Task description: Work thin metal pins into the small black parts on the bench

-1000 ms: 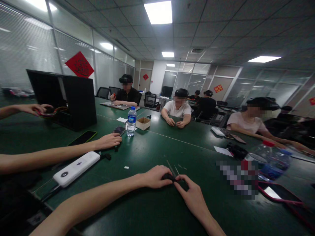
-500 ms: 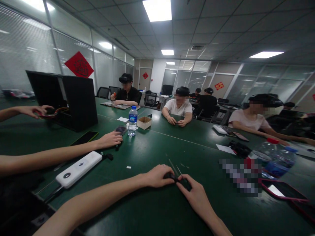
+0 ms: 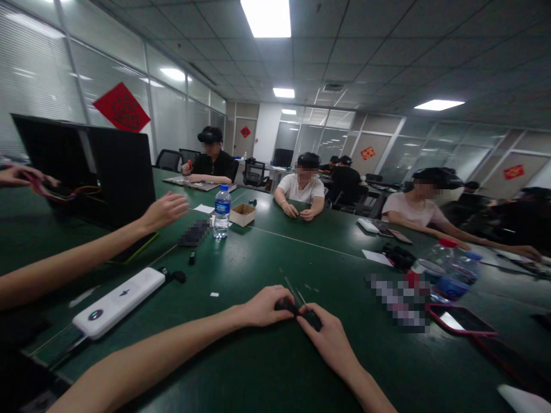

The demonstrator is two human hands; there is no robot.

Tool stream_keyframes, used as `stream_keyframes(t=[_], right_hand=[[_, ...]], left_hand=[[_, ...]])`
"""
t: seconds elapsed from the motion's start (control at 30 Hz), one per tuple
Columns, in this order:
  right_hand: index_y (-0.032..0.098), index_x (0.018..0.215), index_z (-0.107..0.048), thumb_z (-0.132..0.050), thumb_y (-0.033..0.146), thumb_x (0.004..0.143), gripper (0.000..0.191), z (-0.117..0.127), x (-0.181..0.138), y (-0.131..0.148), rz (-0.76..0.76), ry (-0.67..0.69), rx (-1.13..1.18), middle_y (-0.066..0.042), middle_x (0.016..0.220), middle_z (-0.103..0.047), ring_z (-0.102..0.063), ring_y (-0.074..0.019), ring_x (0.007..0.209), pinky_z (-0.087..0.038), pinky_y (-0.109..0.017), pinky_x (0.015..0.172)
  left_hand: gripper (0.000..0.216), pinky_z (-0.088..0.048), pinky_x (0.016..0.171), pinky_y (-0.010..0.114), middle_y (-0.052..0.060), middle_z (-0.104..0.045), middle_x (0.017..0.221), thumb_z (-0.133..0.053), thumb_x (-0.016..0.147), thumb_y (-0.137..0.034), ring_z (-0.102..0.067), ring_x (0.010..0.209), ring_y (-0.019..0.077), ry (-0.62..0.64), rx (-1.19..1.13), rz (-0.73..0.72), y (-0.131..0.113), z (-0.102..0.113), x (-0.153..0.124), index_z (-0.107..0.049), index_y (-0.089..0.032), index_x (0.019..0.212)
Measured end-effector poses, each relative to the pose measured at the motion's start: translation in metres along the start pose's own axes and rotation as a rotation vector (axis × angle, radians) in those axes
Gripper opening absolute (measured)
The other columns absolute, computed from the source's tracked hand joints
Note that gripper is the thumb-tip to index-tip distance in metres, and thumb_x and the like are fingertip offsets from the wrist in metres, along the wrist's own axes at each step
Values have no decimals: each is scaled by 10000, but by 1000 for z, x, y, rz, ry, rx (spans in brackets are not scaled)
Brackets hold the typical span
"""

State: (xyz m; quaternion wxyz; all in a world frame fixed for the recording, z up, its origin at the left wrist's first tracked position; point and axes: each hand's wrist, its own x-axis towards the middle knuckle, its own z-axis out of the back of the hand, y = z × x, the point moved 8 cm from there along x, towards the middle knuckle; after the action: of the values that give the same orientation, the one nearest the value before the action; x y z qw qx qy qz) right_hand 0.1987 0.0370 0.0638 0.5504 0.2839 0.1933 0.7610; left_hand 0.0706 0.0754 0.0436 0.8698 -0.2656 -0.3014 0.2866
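At the near side of a glossy dark-green table (image 3: pixel 241 373), a person's left hand (image 3: pixel 267 307) grasps a small rounded black piece (image 3: pixel 285 305) just beside a small dark oblong piece (image 3: pixel 312 319) pinched in the right hand (image 3: pixel 328 331); the apparent close two-handed handling calls next for steady fingers.

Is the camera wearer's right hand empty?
No, the right hand grips a dark object between its thumb and fingers.
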Motion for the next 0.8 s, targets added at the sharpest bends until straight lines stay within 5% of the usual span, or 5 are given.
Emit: stream_keyframes(t=[0.4, 0.8], right_hand=[[206, 954, -653, -450, 393, 917, 279, -1, -7, 1, 92, 32, -107, -42, 942, -670, -617, -166, 871, -457, -273, 787], [214, 857, -639, -263, 437, 981, 454, 2, -9, -14, 79, 71, -427, -24, 805, -657, -590, -129, 693, -415, -221, 640]], left_hand=[[234, -446, 740, 262, 28, -635, 954, -582, 852, -303, -570, 825, 150, -41, -149, 122, 3, 4, -1, -597, -172, 1045], [241, -426, 717, 253, 15, -619, 955, -527, 876, -308, -538, 806, 144, -87, -142, 158, 11, 3, -1, -593, -195, 1078]])
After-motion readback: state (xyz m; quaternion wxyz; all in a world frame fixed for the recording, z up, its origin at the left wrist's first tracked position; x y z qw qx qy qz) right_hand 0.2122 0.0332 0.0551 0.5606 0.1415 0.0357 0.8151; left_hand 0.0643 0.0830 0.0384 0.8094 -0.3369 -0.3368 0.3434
